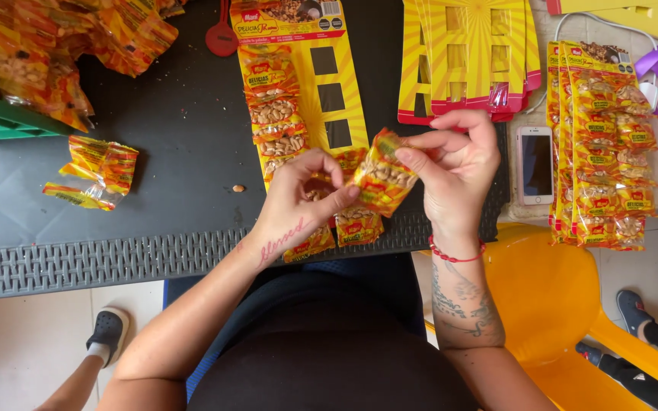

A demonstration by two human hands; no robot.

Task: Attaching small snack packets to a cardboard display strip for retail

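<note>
**Both hands pinch one peanut packet**

Pinched between both hands, a small peanut packet (381,176) hangs above the near edge of the dark table (177,137). At far left lies a heap of loose packets (32,53), then a smaller bunch (97,171). Left hand (298,202) grips the packet's lower corner; right hand (455,167) closes on its top. Behind them sits a yellow display card (298,91), partly filled. Further right lie a phone (535,164) and filled cards (599,144).

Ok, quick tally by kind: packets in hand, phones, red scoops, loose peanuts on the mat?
peanut packet between left hand and right hand: 1
phone: 1
red scoop: 1
loose peanut: 1
Total: 4
</note>
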